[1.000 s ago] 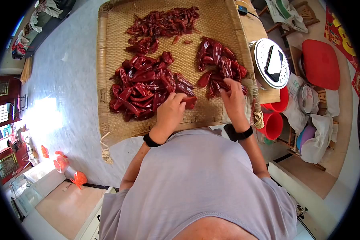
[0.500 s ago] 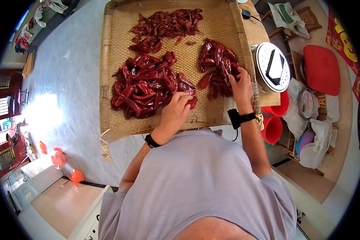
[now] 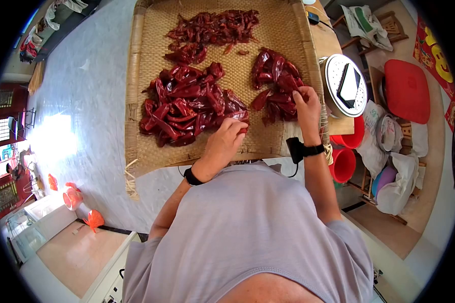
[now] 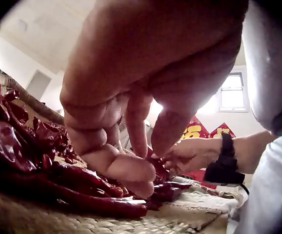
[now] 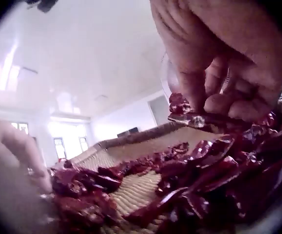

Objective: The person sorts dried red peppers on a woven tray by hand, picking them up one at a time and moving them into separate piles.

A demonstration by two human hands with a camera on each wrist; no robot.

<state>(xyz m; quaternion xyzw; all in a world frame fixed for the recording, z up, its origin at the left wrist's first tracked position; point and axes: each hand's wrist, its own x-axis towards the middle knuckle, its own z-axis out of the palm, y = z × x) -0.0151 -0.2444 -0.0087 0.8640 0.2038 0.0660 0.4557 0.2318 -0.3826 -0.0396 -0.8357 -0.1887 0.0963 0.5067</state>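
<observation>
Dried red chili peppers lie in piles on a woven tray (image 3: 227,76). My left hand (image 3: 222,144) is at the near right edge of the large left pile (image 3: 179,108). In the left wrist view its thumb and fingers close together on a dark red chili pepper (image 4: 156,163), mostly hidden by the fingertips. Over the right pile (image 3: 275,70), my right hand (image 3: 309,108) pinches a wrinkled chili pepper (image 5: 192,119) between thumb and fingers, as the right wrist view shows.
A third pile, of smaller, darker chili pieces (image 3: 212,28), lies at the tray's far end. Right of the tray, a round perforated lid (image 3: 333,70) carries a phone (image 3: 349,86). Red buckets (image 3: 344,164) stand below the wooden table (image 3: 324,38).
My right hand first moved right and toward the right pile's outer edge, and now pinches a chili pepper there. The left hand has stayed by the large pile, shifting only slightly.
</observation>
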